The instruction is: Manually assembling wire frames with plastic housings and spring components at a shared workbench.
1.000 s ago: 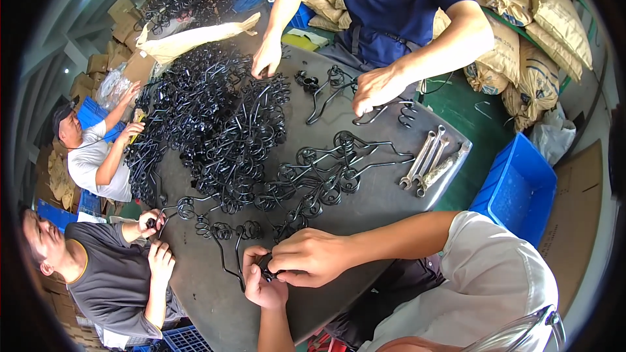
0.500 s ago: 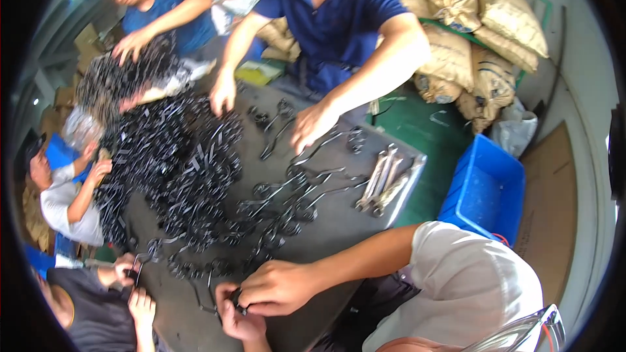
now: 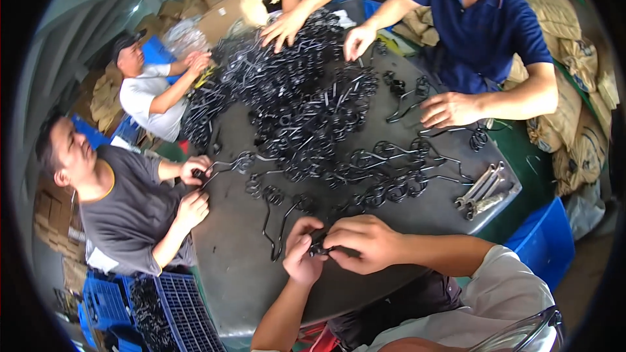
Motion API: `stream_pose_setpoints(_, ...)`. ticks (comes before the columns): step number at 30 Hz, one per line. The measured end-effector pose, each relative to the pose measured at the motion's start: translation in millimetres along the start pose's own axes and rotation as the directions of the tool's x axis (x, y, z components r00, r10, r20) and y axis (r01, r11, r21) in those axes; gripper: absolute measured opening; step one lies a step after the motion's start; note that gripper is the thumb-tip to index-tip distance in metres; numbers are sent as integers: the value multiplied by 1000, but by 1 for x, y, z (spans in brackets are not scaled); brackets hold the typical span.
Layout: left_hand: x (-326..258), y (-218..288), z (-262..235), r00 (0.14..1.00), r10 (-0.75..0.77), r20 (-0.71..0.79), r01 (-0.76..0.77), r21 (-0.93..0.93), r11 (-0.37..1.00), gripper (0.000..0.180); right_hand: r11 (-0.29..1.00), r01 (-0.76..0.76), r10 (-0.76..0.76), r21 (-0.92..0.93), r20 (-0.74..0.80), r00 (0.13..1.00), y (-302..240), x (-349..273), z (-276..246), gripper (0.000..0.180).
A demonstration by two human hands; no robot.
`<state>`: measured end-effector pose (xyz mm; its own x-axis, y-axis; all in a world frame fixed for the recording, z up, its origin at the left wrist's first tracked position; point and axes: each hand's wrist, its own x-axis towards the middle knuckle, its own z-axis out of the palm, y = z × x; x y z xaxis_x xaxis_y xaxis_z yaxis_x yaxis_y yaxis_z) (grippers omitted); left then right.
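My left hand (image 3: 301, 251) and my right hand (image 3: 364, 242) meet at the near edge of a dark round metal table (image 3: 241, 267). Together they pinch a small black coiled wire spring (image 3: 319, 248), mostly hidden by my fingers. A long-legged black spring (image 3: 277, 218) lies on the table just left of my left hand. A row of similar coiled springs (image 3: 391, 179) stretches beyond my right hand, and a big tangled heap of black springs (image 3: 293, 94) covers the table's far half.
Four other people work around the table: one at the left holding a spring (image 3: 195, 169), one at far left (image 3: 195, 62), two at the far side (image 3: 450, 109). Silver wrenches (image 3: 482, 189) lie at the right edge. Blue crates stand at the right (image 3: 544, 241) and lower left (image 3: 176, 306).
The view swung, so the table and people shifted in the picture. My two hands stayed together on the small spring, working it between the fingers.
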<state>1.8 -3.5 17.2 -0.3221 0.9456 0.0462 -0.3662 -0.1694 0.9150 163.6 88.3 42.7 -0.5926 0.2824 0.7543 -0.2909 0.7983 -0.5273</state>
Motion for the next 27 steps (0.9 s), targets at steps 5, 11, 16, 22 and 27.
stream_pose_setpoints(5, -2, 1, -5, 1000, 4, 16, -3, -68, 998, 48, 999, 3, -3, 32, 2, 1000, 2, 3, 6, 24)
stream_pose_setpoints(11, 1, 1, -5, 998, -13, 61, 19, -110, 994, 46, 1000, -14, 14, 27, 11, 1000, 4, 2, 5, 21)
stream_pose_setpoints(16, 1, 3, -6, 997, -27, 75, 35, -109, 993, 47, 999, 27, -26, 28, -40, 999, 2, 5, 6, 20)
stream_pose_setpoints(22, 0, 2, -7, 994, -79, 76, 88, -126, 988, 49, 999, 18, -19, -29, -38, 999, 3, 4, 4, 34)
stream_pose_setpoints(27, 1, 1, -5, 996, -44, 78, 53, -122, 991, 46, 999, -49, 49, -2, -8, 999, 0, 9, 0, 36)
